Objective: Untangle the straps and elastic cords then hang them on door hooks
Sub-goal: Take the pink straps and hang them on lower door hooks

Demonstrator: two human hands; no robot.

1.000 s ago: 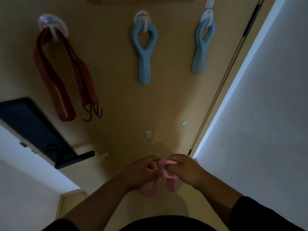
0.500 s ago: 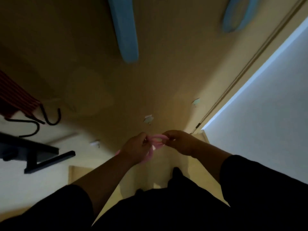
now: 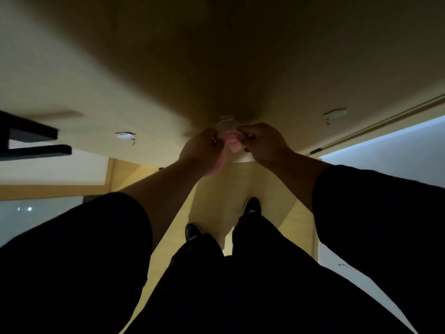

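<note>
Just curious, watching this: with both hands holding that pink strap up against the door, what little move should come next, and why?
Probably slip the pink strap over the middle hook. The left hand and right hand both pinch it right below that hook, which looks bare.

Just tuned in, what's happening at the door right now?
A person stands facing the door, both hands raised close to it. The left hand and right hand pinch a pink strap between them, right at a small door hook. Whether it is on the hook cannot be told. Two other hooks nearby hold nothing.
</note>
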